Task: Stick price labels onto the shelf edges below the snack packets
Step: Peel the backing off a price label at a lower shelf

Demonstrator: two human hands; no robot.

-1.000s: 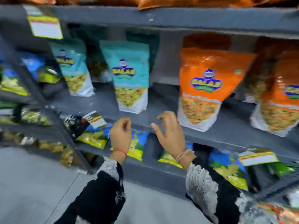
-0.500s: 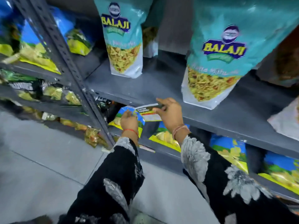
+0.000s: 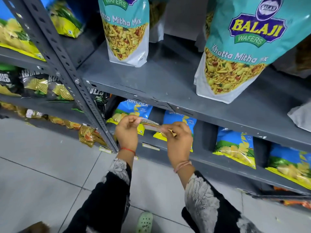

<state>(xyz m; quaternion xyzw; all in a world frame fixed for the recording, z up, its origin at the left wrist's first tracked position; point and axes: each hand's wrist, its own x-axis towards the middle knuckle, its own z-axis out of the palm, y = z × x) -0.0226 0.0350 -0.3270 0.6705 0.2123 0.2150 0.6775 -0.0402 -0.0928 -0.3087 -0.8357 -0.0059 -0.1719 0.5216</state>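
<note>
Both hands hold one small paper price label [image 3: 150, 124] between them, below the grey metal shelf edge [image 3: 181, 113] and not touching it. Left hand [image 3: 127, 132] pinches its left end, right hand [image 3: 179, 140] its right end. Two teal Balaji Khatta Mitha Mix pouches [image 3: 235, 52] stand on the shelf above; blue-and-yellow chip packets [image 3: 234, 145] sit below.

Grey steel shelf [image 3: 168, 84], scuffed at the front edge, carrying two upright teal Balaji packets [image 3: 235, 47], well apart. Lower shelf [image 3: 210, 158] lined with blue-and-yellow chip bags [image 3: 234, 145], a small label [image 3: 150, 146] stuck on its edge. Perforated upright [image 3: 67, 68] at left. Pale tiled floor [image 3: 42, 174] beneath.
</note>
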